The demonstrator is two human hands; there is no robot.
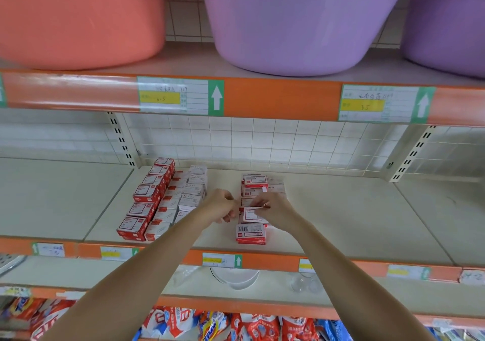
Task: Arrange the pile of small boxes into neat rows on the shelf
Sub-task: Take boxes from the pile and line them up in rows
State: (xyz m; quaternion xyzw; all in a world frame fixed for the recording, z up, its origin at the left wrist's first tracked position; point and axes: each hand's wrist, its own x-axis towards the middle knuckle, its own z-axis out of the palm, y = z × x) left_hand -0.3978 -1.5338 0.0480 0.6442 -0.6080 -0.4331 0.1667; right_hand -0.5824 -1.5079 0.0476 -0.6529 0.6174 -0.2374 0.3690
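Note:
Small red-and-white boxes lie on the cream shelf point(341, 217). At the left they stand in neat rows point(147, 201), with a column of paler boxes point(189, 193) beside them. A loose pile of boxes point(258, 186) sits in the middle, and one more box point(251, 233) lies near the front edge. My right hand point(273, 209) pinches one small box point(250, 214) at its upper edge, just over the pile. My left hand point(220, 207) hovers right beside that box with fingers curled; whether it touches the box I cannot tell.
Overhead, an orange basin point(78, 18) and purple basins point(296, 23) sit on the upper shelf behind its orange price rail point(283, 99). A tiled wall backs the shelf. Below are glass dishes point(236, 280) and packaged goods point(249, 327).

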